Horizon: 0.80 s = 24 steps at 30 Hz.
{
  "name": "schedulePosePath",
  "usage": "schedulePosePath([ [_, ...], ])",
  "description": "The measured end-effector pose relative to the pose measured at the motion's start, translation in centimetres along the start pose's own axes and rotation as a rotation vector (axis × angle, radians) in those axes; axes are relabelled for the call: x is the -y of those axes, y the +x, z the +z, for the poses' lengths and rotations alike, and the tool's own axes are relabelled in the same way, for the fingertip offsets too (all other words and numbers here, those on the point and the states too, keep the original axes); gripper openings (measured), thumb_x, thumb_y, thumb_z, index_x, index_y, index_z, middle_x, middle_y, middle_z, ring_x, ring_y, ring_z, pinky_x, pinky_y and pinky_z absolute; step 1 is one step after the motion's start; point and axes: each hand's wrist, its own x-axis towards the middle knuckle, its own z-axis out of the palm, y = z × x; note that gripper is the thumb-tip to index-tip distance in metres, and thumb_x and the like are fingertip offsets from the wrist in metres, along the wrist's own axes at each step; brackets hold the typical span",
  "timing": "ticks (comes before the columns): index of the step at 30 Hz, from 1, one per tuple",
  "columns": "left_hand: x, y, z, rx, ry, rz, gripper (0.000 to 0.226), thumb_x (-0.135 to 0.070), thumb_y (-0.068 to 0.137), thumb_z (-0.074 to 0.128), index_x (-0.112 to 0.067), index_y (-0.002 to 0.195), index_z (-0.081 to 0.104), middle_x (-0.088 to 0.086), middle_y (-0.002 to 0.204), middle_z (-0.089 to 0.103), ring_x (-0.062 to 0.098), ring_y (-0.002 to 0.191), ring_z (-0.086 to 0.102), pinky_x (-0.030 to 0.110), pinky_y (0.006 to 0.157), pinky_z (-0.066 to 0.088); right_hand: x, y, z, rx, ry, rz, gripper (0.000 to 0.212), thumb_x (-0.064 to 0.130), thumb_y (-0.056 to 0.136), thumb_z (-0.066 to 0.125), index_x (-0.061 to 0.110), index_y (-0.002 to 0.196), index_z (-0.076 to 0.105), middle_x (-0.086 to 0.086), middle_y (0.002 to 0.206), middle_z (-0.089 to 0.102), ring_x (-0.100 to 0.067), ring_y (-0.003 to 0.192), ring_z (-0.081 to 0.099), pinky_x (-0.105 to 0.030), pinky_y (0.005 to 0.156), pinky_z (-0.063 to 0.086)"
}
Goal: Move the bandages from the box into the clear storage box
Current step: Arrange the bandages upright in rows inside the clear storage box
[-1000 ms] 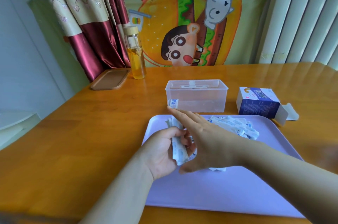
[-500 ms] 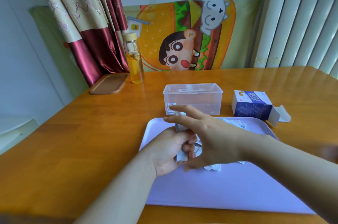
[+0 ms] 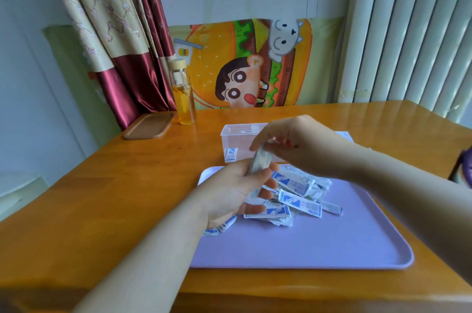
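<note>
Both hands have lifted off the tray (image 3: pixel 332 241) and travelled up the frame toward the clear storage box (image 3: pixel 229 130), uncovering the loose bandages (image 3: pixel 298 194) heaped at the tray's upper middle. At centre frame the left hand (image 3: pixel 236 191) grips a bundle of bandages (image 3: pixel 259 163) in curled fingers and thumb. The bundle's long axis slants from lower left to upper right, with its top end tipped toward the clear storage box. The right hand (image 3: pixel 291 144) arches over that top end with fingers bent. Its fingertips meet the bundle, but blur hides whether they actually pinch it.

The clear storage box stands on the surface (image 3: pixel 127 197) just beyond the tray's far edge, directly up-frame of the bundle, its long side running across the picture. One bandage (image 3: pixel 231 154) already leans in its lower left corner. The right hand overlaps the box's right half and looks nearer its opening, so carrying the bundle over the near wall probably falls to it, or to both hands together.
</note>
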Motion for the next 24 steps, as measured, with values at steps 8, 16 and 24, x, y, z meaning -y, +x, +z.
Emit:
schedulePosePath([
  [8, -1.6, 0.4, 0.6, -0.113, 0.162, 0.265, 0.021, -0.018, 0.102, 0.036, -0.012, 0.100, 0.056, -0.004, 0.073, 0.053, 0.002, 0.059, 0.052, 0.018, 0.051, 0.039, 0.6, 0.2, -1.5, -0.107, 0.137, 0.001, 0.027, 0.006, 0.091, 0.055, 0.023, 0.107, 0.069, 0.021, 0.074, 0.059, -0.008, 0.069, 0.063, -0.013, 0.065, 0.046],
  [16, -2.4, 3.0, -0.7, -0.095, 0.191, 0.280, 0.024, -0.022, 0.102, 0.035, -0.022, 0.096, 0.058, -0.007, 0.068, 0.049, 0.003, 0.058, 0.047, 0.017, 0.051, 0.036, -2.9, 1.8, -1.4, -0.069, 0.536, 0.260, 0.023, 0.017, 0.086, 0.066, 0.014, 0.108, 0.066, 0.000, 0.079, 0.069, -0.005, 0.060, 0.055, -0.018, 0.062, 0.050],
  [24, -3.2, 8.5, -3.5, -0.087, 0.262, 0.221, 0.022, -0.026, 0.101, 0.038, -0.015, 0.094, 0.056, -0.005, 0.076, 0.057, 0.006, 0.067, 0.055, 0.021, 0.057, 0.043, -6.0, 6.2, 0.6, -0.180, 0.594, 0.363, 0.018, 0.020, 0.085, 0.067, 0.006, 0.076, 0.064, 0.002, 0.059, 0.057, -0.011, 0.056, 0.043, -0.026, 0.058, 0.037],
])
